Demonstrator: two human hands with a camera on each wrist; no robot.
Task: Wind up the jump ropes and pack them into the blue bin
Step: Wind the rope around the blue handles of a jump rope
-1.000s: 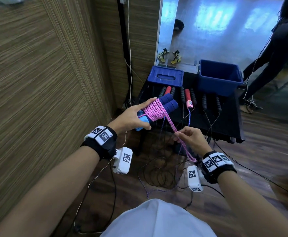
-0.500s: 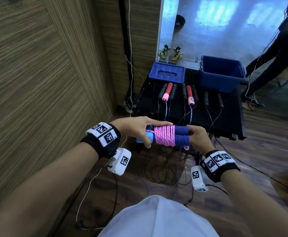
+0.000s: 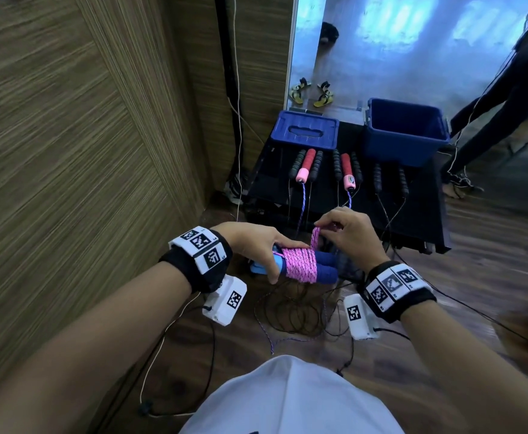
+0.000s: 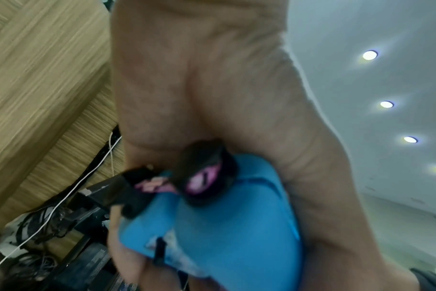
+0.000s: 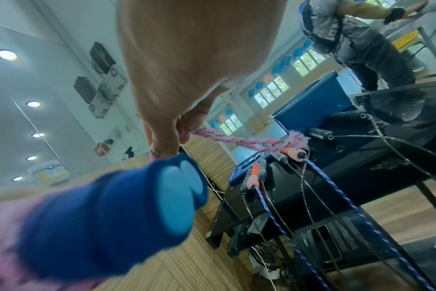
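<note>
My left hand point(image 3: 261, 245) grips the two blue handles point(image 3: 325, 269) of a jump rope held side by side, with pink rope point(image 3: 300, 266) wound tightly round their middle. The handles' light blue ends point(image 4: 227, 226) fill the left wrist view. My right hand point(image 3: 347, 233) pinches the last loop of pink rope point(image 5: 212, 137) just above the bundle, and the handles' dark blue ends point(image 5: 127, 204) sit below its fingers. The open blue bin point(image 3: 405, 133) stands at the back right of a black table point(image 3: 422, 220).
A blue lid point(image 3: 305, 130) lies at the table's back left. Several black-handled ropes and one rope with red and pink handles point(image 3: 306, 166) lie in a row before it, cords hanging to the wood floor point(image 3: 290, 317). A wood wall is on the left; another person point(image 3: 507, 89) stands at right.
The pink rope's loose length has been wound fully onto the handles. The bundle came down and toward me, and my right hand rose from its end to pinch the last loop above it.
</note>
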